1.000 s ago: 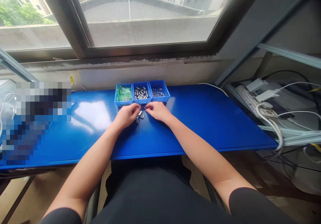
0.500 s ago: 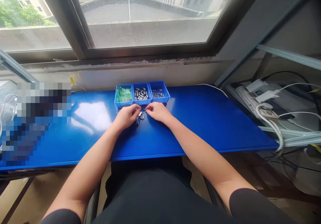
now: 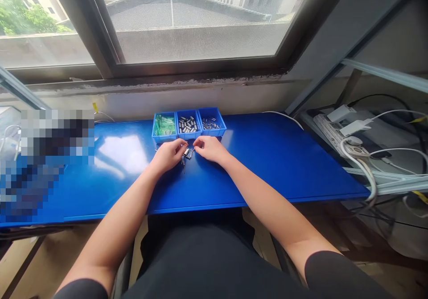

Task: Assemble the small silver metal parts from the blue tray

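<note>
Both my hands rest on a blue table (image 3: 267, 165), just in front of three small blue bins. My left hand (image 3: 169, 153) and my right hand (image 3: 209, 148) have their fingertips pinched together over a little heap of small metal parts (image 3: 187, 155) lying between them. What each pinch holds is too small to make out. The left bin (image 3: 164, 126) holds green pieces, the middle bin (image 3: 188, 124) short silver cylinders, the right bin (image 3: 211, 122) thin metal pins.
A window (image 3: 187, 22) and its sill run behind the table. A power strip with plugs and white cables (image 3: 347, 134) lies on a shelf to the right. A blurred-out area (image 3: 47, 160) covers the table's left end.
</note>
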`<state>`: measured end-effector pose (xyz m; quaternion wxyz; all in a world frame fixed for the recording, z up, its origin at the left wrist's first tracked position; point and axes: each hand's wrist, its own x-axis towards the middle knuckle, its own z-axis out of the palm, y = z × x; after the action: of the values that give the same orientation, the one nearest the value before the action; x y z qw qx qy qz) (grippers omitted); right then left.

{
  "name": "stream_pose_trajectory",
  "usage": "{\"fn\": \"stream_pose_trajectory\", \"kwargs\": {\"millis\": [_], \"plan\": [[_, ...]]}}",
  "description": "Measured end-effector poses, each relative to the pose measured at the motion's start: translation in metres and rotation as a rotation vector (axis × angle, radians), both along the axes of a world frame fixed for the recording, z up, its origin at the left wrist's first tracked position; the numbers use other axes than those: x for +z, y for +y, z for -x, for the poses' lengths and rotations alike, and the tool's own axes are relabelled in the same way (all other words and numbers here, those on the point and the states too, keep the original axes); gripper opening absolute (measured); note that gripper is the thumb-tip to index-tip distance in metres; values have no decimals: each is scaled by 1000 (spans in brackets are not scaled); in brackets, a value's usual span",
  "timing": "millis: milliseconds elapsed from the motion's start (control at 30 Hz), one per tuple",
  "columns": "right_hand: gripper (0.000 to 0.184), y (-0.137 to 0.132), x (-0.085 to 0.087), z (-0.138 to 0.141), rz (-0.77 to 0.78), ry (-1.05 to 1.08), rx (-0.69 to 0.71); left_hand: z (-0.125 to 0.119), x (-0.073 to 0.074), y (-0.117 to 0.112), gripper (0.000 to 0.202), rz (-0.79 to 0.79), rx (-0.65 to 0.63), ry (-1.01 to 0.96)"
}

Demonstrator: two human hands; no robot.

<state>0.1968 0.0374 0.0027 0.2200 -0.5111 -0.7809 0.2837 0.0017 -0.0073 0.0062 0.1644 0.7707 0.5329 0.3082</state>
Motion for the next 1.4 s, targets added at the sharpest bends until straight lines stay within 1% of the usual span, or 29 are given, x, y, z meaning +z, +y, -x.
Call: {"fn": "stream_pose_trajectory", "kwargs": {"millis": [100,267,467,633,1000,1233,1400], "plan": [[20,1,-1,0,-9,-2,23,0,0,0,25,-3,-4,3],[19,2,-2,-1,-60,-38,59,0,1,0,25,-3,-2,8],[16,-1,3,-1,-50,-79,105,0,2,-1,25,8,-1,11],[17,-2,5,-1,-86,-119,159,0,1,0,25,2,-5,12],[14,-2,5,-1,-69,-100,134,0,1,-1,25,12,-5,14],[23,0,4,-3,-51,-92,137,0,1,-1,25,13,-10,10],[21,0,5,-2,-53,-101,136,0,2,-1,26,18,-5,26]]}}
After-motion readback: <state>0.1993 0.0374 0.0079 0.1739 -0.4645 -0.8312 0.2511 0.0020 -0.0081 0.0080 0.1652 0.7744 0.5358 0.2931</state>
